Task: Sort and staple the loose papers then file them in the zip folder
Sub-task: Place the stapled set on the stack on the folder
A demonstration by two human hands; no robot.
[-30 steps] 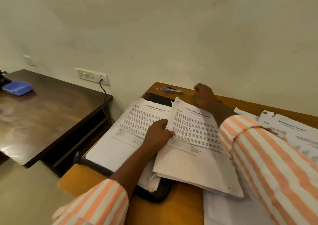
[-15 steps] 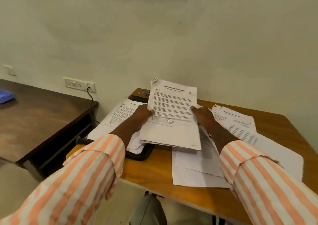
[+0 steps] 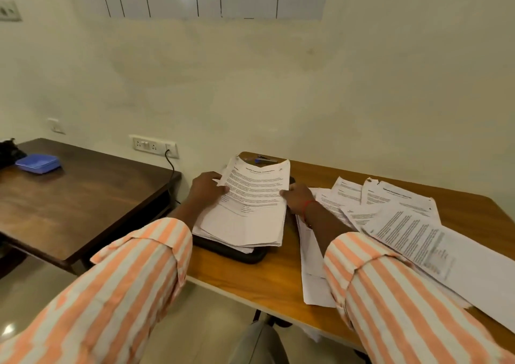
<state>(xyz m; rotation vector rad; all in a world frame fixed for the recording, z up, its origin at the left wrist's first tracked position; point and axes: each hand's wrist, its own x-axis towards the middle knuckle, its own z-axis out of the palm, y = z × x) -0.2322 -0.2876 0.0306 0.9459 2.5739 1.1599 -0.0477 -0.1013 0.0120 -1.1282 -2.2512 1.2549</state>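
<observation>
While it is lying over the zip folder (image 3: 237, 253), the paper stack (image 3: 250, 213) is being gripped at its side edges by the left hand (image 3: 206, 189) and right hand (image 3: 296, 197).

Dim, warm indoor light tints everything yellowish. A pale sheen lies on the dark bench (image 3: 83, 204) left of the fingers (image 3: 213, 186), and a small glare spot marks the floor (image 3: 8, 330) far below-left of them. The striped sleeves (image 3: 125, 294) look soft. Straight edges bow toward the borders, and print on the papers (image 3: 250, 196) between the fingers is smeared.

Blue lidded box (image 3: 38, 163) on dark wooden table (image 3: 83, 196); wall socket (image 3: 154, 146) with plugged black cable (image 3: 170, 163).
</observation>
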